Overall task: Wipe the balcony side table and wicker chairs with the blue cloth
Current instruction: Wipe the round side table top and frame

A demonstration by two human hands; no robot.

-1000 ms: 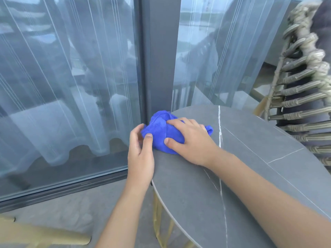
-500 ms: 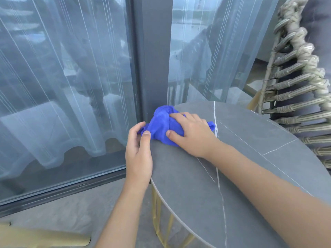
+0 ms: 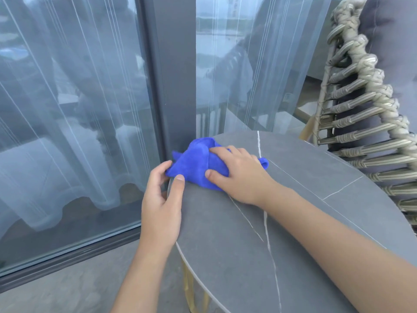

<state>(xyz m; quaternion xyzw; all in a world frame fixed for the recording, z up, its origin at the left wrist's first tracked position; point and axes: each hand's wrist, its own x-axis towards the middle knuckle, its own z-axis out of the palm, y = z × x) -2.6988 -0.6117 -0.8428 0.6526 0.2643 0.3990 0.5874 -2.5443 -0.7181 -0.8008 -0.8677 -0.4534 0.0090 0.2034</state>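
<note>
Glass balcony doors [image 3: 67,109] with sheer curtains behind them fill the background, split by a dark grey frame post [image 3: 173,75]. Below them a grey stone-look counter [image 3: 282,222] with pale veins stands on thin gold legs [image 3: 191,290], and a wicker chair [image 3: 365,114] leans close at its far right edge. On the counter's far left rim, just beside the post, lies the bunched blue cloth [image 3: 198,163]. The right hand [image 3: 239,175] presses down on it with fingers spread and lightly bent over the folds. The left hand [image 3: 162,195] grips the counter's rim, thumb on top, its fingertips touching the cloth's hanging corner; whether they pinch it I cannot tell. Part of the cloth overhangs the rim, so a sweep outward could likely push it off onto the floor, or jam it against the post.
</note>
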